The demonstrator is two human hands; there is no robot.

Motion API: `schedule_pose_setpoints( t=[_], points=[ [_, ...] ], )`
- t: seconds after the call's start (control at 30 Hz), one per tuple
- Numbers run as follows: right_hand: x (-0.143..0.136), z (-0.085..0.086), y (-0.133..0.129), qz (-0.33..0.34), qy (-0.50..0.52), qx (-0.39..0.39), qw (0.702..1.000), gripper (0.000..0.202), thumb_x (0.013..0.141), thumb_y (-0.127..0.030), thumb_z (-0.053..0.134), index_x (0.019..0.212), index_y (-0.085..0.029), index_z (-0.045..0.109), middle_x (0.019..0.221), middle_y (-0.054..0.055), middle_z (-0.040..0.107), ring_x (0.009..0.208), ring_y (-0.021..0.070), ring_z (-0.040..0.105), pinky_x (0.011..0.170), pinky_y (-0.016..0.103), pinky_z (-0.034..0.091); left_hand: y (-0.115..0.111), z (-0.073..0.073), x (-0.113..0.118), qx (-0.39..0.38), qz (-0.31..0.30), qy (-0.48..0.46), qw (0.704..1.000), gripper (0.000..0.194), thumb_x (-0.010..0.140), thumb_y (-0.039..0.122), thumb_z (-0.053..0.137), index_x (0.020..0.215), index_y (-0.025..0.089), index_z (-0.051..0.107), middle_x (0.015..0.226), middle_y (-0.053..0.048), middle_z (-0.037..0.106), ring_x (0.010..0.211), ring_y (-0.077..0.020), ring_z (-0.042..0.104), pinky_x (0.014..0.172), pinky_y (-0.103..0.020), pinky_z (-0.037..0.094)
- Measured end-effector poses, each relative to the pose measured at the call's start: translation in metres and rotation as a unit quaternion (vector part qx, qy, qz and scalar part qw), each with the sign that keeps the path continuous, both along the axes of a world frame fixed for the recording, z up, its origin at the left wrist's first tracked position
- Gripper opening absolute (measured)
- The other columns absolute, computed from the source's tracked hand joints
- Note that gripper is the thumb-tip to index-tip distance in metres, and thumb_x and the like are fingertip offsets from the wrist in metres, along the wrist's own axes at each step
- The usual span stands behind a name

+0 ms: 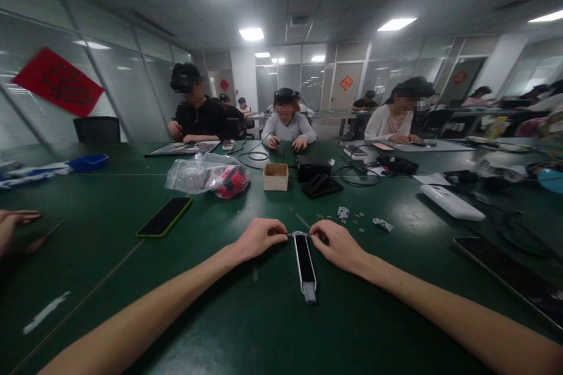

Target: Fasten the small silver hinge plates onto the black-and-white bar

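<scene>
A long, narrow black piece with white edges and a grey near end (305, 263) lies on the green table in front of me. At the left of its far end is my left hand (263, 237), thumb and forefinger pinched. My right hand (336, 243) pinches at the right of that same end. Something small and thin shows at the fingertips of both hands, too tiny to name. Beyond my right hand are a small metal plate (343, 212), several little rings and another metal piece (383, 224).
A phone in a green case (165, 218) lies left, a dark tablet-like slab (510, 275) right. Farther back are a clear bag with red items (209, 176), a small box (275, 178), black devices and a white case (452, 202). Another person's hand (13, 225) is at left; people sit opposite.
</scene>
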State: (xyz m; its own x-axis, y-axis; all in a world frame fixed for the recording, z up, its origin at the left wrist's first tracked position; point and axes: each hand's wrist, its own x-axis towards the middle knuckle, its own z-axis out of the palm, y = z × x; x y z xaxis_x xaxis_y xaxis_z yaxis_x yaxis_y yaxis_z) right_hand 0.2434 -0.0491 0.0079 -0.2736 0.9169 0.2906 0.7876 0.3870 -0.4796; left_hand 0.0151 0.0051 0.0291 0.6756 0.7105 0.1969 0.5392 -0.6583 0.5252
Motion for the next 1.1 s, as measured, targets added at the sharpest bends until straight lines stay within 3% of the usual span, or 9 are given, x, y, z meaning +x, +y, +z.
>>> schedule_pose_setpoints(
  t=[0.57, 1.1],
  points=[
    [0.0004, 0.0006, 0.0002, 0.004, 0.006, -0.005, 1.0, 0.017, 0.088, -0.026, 0.048, 0.091, -0.016, 0.061, 0.087, 0.005, 0.061, 0.076, 0.016, 0.056, 0.068, 0.03, 0.047, -0.0008, -0.0009, 0.0014, -0.02, 0.018, -0.013, 1.0, 0.016, 0.083, 0.031, 0.061, 0.088, 0.018, 0.07, 0.086, -0.001, 0.071, 0.076, -0.0161, 0.063, 0.07, -0.024, 0.046],
    [0.0014, -0.0049, 0.0032, 0.014, 0.011, 0.007, 1.0, 0.017, 0.089, -0.025, 0.047, 0.092, -0.016, 0.061, 0.088, 0.005, 0.061, 0.078, 0.016, 0.056, 0.07, 0.03, 0.046, -0.0021, -0.0024, 0.0044, -0.006, 0.021, 0.002, 1.0, 0.012, 0.084, 0.026, 0.06, 0.087, 0.017, 0.068, 0.082, 0.0, 0.07, 0.074, -0.0152, 0.062, 0.068, -0.023, 0.043]
  ],
)
